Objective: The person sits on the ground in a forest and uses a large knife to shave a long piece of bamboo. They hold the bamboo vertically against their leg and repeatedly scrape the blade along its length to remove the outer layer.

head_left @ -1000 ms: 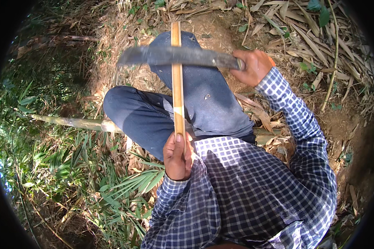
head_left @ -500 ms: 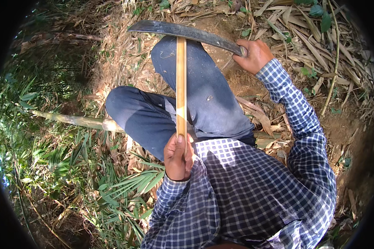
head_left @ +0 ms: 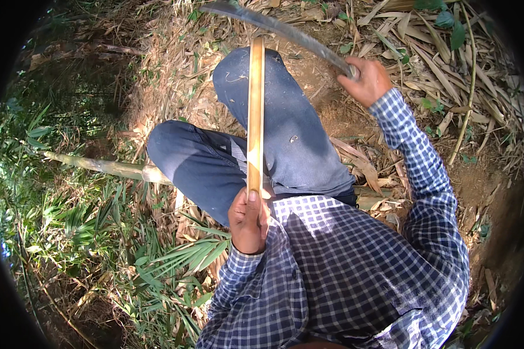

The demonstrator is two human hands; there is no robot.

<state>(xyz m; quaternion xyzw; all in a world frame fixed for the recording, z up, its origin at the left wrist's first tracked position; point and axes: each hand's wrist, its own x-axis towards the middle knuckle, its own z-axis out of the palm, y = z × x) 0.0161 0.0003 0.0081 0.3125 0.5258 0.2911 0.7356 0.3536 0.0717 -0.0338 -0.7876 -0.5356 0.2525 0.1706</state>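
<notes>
My left hand (head_left: 248, 221) is closed round the near end of a split bamboo strip (head_left: 255, 116), pale yellow, its thumb lying along the inner face. The strip points away from me over my bent leg, its far end just past the knee. In my right hand (head_left: 368, 81), at the upper right, is the handle of a long curved machete (head_left: 279, 29). Its dark blade reaches leftward beyond the strip's far end, apart from it, and is slightly blurred. Most of the handle is hidden in my fist.
My legs in dark trousers (head_left: 297, 134) are folded under the strip. A cut bamboo pole (head_left: 102, 165) lies at the left beside my knee. Green leaves (head_left: 186, 253) grow at the lower left, and dry leaves (head_left: 436, 52) cover the ground at the upper right.
The machete has moved up and to the right, off the strip's far end. The strip's far end now shows and has shifted slightly right. My left hand has barely moved.
</notes>
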